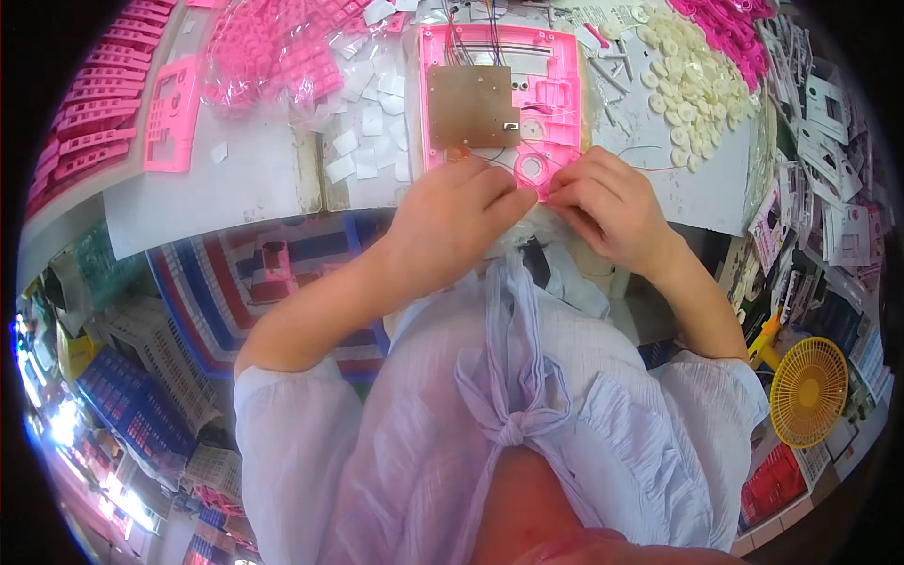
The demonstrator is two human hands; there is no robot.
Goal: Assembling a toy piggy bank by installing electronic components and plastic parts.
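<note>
Both bare forearms rise from the lower part of the frame and converge near its centre — the left arm bent at the elbow and angled up to the right, the right arm angled up to the left. The left hand (452, 226) lies knuckles up, fingers curled and pointing right. The right hand (607, 202) faces it, fingers bent and pinched together at the tips — the two sets of fingertips almost touching. Short pale sleeves cover both upper arms.
</note>
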